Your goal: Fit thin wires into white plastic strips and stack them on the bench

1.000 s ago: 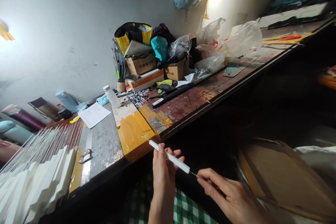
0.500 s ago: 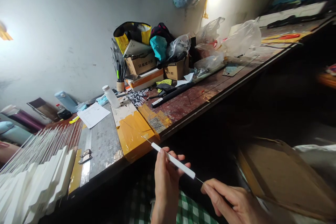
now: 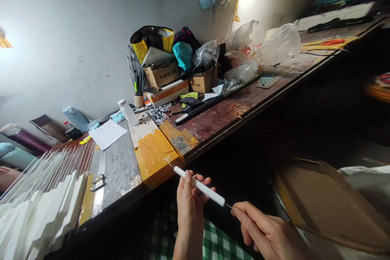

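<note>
My left hand point(image 3: 191, 197) grips a slim white stick point(image 3: 199, 186), thumb on its near side and fingertips behind it. The stick slants down to the right. A thin rod point(image 3: 228, 205) pokes out of its lower right end, and a short thin tip juts from the upper left end. My right hand point(image 3: 263, 225) pinches that rod between thumb and forefinger, close to the stick. Several similar white pieces point(image 3: 59, 207), with thin pale rods point(image 3: 57, 166) running from them, lie at the left of the bench.
The bench edge point(image 3: 219, 135) runs diagonally beyond my hands, with a yellow-taped block point(image 3: 158, 158) nearest the stick's tip. A white bottle point(image 3: 128, 113), a paper sheet point(image 3: 108, 133) and cardboard boxes point(image 3: 163, 75) stand or lie farther back. A brown tray-like board point(image 3: 329, 203) is at lower right.
My right hand has moved slightly left, nearer the white stick, and a little less of the rod shows between them. The left hand keeps its grip, shifted slightly left.
</note>
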Tool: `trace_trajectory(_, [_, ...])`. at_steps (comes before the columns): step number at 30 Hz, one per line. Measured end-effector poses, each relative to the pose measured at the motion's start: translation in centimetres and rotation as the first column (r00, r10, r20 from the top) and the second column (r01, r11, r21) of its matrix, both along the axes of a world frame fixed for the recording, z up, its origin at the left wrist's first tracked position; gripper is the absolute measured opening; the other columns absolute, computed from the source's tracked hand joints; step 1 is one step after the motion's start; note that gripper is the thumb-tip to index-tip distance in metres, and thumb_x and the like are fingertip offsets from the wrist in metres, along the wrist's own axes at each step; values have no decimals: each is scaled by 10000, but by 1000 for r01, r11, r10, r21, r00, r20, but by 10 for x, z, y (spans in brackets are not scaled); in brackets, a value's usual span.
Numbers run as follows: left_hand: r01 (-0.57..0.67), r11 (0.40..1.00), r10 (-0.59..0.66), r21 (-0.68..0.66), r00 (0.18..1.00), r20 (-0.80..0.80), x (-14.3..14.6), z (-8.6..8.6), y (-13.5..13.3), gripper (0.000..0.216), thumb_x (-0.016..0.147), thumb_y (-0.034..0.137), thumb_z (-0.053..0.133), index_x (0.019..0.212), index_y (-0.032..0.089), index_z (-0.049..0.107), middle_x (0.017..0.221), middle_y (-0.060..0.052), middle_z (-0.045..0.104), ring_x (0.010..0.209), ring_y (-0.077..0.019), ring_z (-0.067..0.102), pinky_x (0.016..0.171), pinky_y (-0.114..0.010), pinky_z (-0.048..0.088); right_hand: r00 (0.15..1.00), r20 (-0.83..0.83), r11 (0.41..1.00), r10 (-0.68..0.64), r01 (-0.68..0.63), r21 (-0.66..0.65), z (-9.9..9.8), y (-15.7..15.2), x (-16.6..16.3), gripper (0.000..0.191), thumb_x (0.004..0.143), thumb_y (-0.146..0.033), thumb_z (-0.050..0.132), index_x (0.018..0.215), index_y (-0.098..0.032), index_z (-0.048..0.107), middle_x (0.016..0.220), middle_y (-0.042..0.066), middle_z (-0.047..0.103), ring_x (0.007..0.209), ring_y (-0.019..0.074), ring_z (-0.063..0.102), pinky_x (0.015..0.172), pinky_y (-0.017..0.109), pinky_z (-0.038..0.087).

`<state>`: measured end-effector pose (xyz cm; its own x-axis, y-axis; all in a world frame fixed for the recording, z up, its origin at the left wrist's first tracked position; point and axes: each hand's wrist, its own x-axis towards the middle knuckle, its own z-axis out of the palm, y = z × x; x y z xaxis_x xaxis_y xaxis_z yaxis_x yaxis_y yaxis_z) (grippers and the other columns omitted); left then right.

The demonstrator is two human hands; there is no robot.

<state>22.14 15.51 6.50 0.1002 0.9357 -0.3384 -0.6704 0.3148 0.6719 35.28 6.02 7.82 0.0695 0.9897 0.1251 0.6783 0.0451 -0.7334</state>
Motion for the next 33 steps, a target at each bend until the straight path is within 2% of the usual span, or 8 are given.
trace_trajectory(4, [-29,1000,29,-6,1000,9,-2,-1,9,232,830,361,644,900,159,552,735,-23,634,718,-203,686,638,-363,576,998,13,998,63,-63,29,3,7,-4,310,929,-251,348,648,-248,480,458,-64,514,391,102,529,435,179,401])
trace_trajectory(8, [-34,999,35,-16,999,20,-2,-1,15,233,809,351,671,835,150,555,690,-9,617,653,-186,675,601,-346,575,1000,-10,992,21,-19,125,-4,12,-5,235,921,-263,362,778,-255,548,519,-53,571,409,108,552,410,180,403])
trace_trajectory(13, [-26,1000,27,-5,999,46,-2,0,14,218,843,359,629,874,158,550,692,0,614,649,-172,665,611,-349,576,998,9,997,57,-58,58,-11,13,-4,312,941,-281,356,655,-250,477,447,-72,483,365,97,499,395,168,394])
trace_trajectory(18, [-20,1000,20,-24,1000,3,-1,-2,12,246,842,387,623,845,163,521,680,-1,611,617,-171,665,579,-323,564,999,-40,977,-8,17,212,-9,11,-3,165,918,-273,409,853,-258,559,636,-46,649,505,105,625,480,158,457])
trace_trajectory(25, [-12,1000,12,-15,1000,-16,1,-4,10,307,840,477,584,868,178,516,673,-9,605,649,-205,669,601,-361,562,999,16,999,43,-44,30,-4,6,-5,285,946,-269,350,693,-254,481,432,-90,445,348,91,479,385,158,382])
trace_trajectory(28, [8,1000,-8,-6,1000,5,2,-6,9,319,851,496,554,861,179,522,652,-3,578,641,-204,649,615,-392,562,998,3,997,59,-60,46,-12,7,-2,314,933,-266,334,649,-254,467,441,-73,488,378,103,517,406,164,395])
trace_trajectory(31, [19,1000,-19,-5,1000,24,3,-6,8,312,851,492,553,832,183,515,616,15,537,574,-175,604,604,-390,556,1000,-14,995,11,-9,96,-14,8,-2,223,911,-273,366,777,-263,544,551,-49,600,443,120,587,424,180,408])
trace_trajectory(33, [29,1000,-29,-3,999,31,3,-4,5,301,858,482,546,840,183,518,621,14,532,580,-175,596,606,-395,556,1000,-13,996,-22,23,81,-10,6,-3,187,912,-277,382,847,-265,556,548,-57,591,431,118,580,417,185,399])
